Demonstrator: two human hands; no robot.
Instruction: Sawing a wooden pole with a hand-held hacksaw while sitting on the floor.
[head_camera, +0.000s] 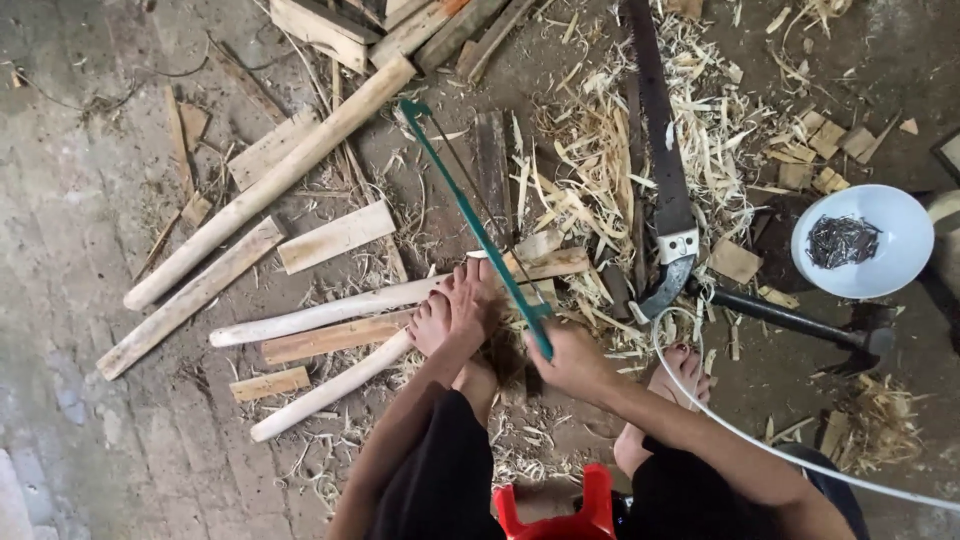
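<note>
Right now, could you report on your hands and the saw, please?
Right hand grips green bow saw. Left hand pins wooden stick. Foot alongside.

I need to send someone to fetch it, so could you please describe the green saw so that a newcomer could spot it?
Start at the white bowl of dark nails on the right, then look left past the broad dark handsaw. The green saw slants across the wood shavings, its lower end in the right hand. Unlike the handsaw, it has a thin green frame.

right hand (572, 362): grip closed | left hand (462, 318): probably pressing down
</note>
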